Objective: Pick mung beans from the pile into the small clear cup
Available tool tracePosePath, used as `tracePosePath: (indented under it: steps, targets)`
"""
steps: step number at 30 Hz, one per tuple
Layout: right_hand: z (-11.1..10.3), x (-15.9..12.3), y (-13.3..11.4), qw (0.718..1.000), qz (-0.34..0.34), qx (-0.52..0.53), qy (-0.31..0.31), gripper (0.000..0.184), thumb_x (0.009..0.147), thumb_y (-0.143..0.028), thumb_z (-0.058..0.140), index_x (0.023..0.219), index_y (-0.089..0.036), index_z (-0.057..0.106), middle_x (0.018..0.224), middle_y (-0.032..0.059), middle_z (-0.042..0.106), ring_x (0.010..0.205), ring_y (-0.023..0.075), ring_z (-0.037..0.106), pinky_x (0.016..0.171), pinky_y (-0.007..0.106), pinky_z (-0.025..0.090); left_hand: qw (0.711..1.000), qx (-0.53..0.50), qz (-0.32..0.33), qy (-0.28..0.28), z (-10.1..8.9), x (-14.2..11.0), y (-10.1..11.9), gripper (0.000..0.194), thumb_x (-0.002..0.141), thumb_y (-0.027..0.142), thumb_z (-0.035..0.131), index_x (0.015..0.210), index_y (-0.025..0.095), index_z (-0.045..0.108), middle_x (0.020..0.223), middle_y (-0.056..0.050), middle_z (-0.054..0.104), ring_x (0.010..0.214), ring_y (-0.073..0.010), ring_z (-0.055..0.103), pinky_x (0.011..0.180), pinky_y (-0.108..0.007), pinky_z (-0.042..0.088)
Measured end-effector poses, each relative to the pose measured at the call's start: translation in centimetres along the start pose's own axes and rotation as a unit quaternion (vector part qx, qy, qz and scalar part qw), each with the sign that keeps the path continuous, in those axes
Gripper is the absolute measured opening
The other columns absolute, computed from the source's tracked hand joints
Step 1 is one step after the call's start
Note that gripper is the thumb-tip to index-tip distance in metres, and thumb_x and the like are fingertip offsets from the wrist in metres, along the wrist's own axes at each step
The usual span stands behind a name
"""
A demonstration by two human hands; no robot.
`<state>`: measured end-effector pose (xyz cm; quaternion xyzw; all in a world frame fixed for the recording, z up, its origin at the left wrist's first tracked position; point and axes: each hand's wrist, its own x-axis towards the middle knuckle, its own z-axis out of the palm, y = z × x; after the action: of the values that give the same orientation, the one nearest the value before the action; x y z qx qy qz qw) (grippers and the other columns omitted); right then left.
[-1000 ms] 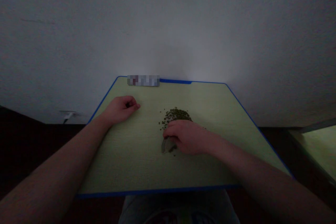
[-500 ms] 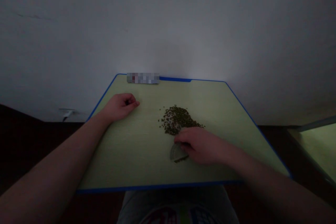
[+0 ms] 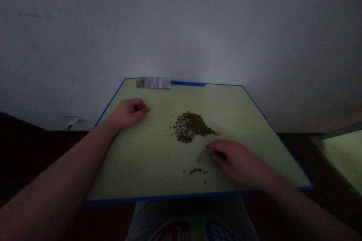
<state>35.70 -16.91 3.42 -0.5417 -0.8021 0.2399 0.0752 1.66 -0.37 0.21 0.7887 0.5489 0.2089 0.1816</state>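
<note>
Gripping plastic piece [image 3: 204, 157], right hand [image 3: 239, 162] near desk edge [image 3: 169, 197].

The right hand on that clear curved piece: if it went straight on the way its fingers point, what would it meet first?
Probably the heap of small dark green beans, up and to the left of the right hand and the clear curved plastic piece at its fingers, though depth is hard to judge here.

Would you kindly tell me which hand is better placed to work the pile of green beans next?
The right hand, probably: it appears to hold a curved clear plastic piece near the green beans, while the left hand lies curled, further off, holding nothing visible.
</note>
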Motion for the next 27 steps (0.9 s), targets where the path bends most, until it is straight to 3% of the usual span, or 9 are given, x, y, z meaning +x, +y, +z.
tracePosePath:
  steps: [10,20,27]
  targets:
    - [0.7,-3.5,0.7,0.998,0.050,0.007,0.029,0.031,0.089,-0.017,0.046,0.113,-0.017,0.066,0.109,0.0102,0.069,0.098,0.0232,0.065,0.086,0.037,0.051,1.000,0.006,0.002,-0.001,-0.1,0.0,0.0,0.031,0.079,0.047,0.053,0.068,0.018,0.057,0.061,0.001,0.054,0.058,-0.0125,0.048,0.056,-0.026,0.037]
    - [1.5,-2.7,-1.7,0.999,0.026,0.028,0.004,0.033,0.090,-0.015,0.045,0.116,-0.016,0.065,0.107,0.0106,0.069,0.097,0.0224,0.064,0.088,0.036,0.050,1.000,0.002,0.007,0.007,0.1,0.0,-0.3,0.032,0.079,0.048,0.054,0.069,0.018,0.057,0.061,0.001,0.054,0.058,-0.0128,0.049,0.056,-0.025,0.037]
    - [0.4,-1.7,-0.5,1.000,0.020,0.002,0.023,0.030,0.089,-0.013,0.046,0.111,-0.015,0.066,0.105,0.0105,0.069,0.095,0.0223,0.064,0.085,0.036,0.049,1.000,0.000,-0.003,0.008,0.1,0.0,-0.1,0.031,0.078,0.047,0.054,0.068,0.019,0.057,0.060,0.001,0.053,0.058,-0.0128,0.048,0.056,-0.026,0.036]
